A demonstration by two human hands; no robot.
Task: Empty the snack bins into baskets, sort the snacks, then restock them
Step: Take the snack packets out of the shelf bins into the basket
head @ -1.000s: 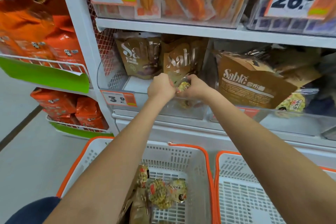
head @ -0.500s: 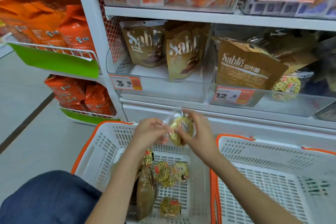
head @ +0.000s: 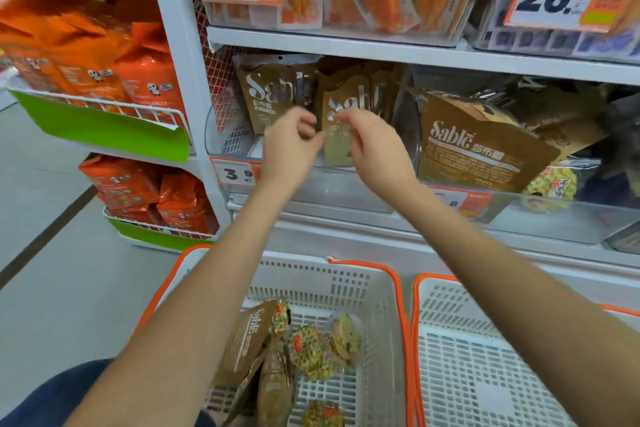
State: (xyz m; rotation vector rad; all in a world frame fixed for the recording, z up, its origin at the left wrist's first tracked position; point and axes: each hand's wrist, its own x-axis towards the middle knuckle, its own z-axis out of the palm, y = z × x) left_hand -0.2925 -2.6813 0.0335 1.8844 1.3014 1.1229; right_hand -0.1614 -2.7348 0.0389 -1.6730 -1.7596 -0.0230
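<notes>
Left hand: my left hand [head: 291,146] is raised at the front of the clear bin [head: 311,184], fingers loosely curled with nothing in them, beside the lower left edge of the front Sablé pouch [head: 341,121]; I cannot tell if the fingertips touch it.
Right hand: my right hand [head: 375,146] mirrors it on the pouch's right side, thumb and forefinger near the foil, no closed pinch that I can see; it is empty too.
Why both hands: I judge they frame the pouch from either side so a tall, floppy bag can be lifted out over the bin's front lip without folding.
Pouches in the bin: the front pouch stands upright with a second Sablé pouch [head: 273,94] behind and to its left, leaning on the back of the bin, so these are still to be emptied.
Left basket: the left basket [head: 346,274] sits directly under my forearms, already holding a brown pouch and several small round snack packs [head: 308,347]; placed there, I think, so a drop from the bin is short.
Right basket: the right basket [head: 485,357] touches it side by side and holds nothing I can see.
Neighbouring bin: the bin to the right [head: 571,218] keeps a tilted large Sablé bag [head: 481,152] and a round pack.
</notes>
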